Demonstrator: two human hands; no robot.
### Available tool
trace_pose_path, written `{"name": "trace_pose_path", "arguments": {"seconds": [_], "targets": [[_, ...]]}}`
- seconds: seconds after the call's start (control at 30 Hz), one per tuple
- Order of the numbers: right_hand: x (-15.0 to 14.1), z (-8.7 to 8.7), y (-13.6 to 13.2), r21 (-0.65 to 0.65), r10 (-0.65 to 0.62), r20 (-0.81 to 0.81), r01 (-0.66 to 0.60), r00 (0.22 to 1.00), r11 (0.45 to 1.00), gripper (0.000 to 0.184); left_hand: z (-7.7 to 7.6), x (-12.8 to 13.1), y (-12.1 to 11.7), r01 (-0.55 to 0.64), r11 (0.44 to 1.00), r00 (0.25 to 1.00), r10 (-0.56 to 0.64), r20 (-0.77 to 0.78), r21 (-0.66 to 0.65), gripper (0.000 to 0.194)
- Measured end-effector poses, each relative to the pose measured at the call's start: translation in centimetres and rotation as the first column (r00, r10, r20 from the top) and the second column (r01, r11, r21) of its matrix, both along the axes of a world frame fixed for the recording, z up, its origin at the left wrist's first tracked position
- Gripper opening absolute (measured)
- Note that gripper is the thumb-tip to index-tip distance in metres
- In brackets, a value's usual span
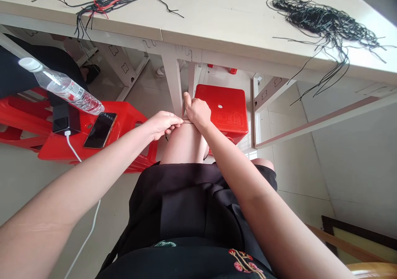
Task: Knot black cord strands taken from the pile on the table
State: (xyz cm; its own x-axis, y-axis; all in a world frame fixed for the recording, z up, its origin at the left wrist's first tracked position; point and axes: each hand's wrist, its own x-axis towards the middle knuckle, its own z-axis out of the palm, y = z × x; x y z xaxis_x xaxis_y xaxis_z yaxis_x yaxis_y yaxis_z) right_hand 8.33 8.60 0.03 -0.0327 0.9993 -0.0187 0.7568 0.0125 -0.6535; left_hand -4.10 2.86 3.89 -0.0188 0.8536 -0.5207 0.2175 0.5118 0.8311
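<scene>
Both my hands meet over my raised knee [186,140], below the table's front edge. My left hand [163,124] is closed, its fingertips pinching a thin cord [187,122] that runs across the knee. My right hand [197,111] is also closed on the same cord, thumb pointing up toward the table leg [173,84]. The cord is stretched short and taut between the two hands. A small dark end hangs under my left fingers.
The pale table [217,27] holds a black cord pile [325,22] at the right and black and red cords [108,0] at the left. A red stool [228,113] stands under it. Another red stool [127,122] at the left carries a water bottle [62,87], a phone [100,130] and a charger [63,120].
</scene>
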Motion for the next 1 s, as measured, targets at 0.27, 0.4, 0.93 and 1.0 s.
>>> {"name": "trace_pose_path", "arguments": {"seconds": [0.27, 0.4, 0.93, 1.0], "targets": [[0.06, -0.02, -0.11, -0.003, 0.000, -0.001, 0.000, 1.000, 1.000, 0.070, -0.14, -0.16, -0.07, -0.009, 1.000, 0.999, 0.009, 0.036, -0.010, 0.017], [0.12, 0.04, -0.23, -0.007, -0.002, -0.013, 0.002, 1.000, 1.000, 0.069, 0.32, 0.03, -0.20, -0.022, 0.999, 0.995, 0.027, 0.096, -0.049, 0.017], [0.15, -0.65, -0.10, 0.030, -0.033, -0.017, 0.033, 0.999, 0.999, 0.069, -0.21, -0.40, 0.03, -0.012, 0.992, 0.959, 0.047, 0.281, -0.126, 0.012], [0.13, -0.69, -0.10, 0.031, -0.030, -0.015, 0.031, 0.999, 0.999, 0.069, -0.28, -0.42, 0.02, -0.011, 0.992, 0.955, 0.047, 0.291, -0.127, 0.012]]}}
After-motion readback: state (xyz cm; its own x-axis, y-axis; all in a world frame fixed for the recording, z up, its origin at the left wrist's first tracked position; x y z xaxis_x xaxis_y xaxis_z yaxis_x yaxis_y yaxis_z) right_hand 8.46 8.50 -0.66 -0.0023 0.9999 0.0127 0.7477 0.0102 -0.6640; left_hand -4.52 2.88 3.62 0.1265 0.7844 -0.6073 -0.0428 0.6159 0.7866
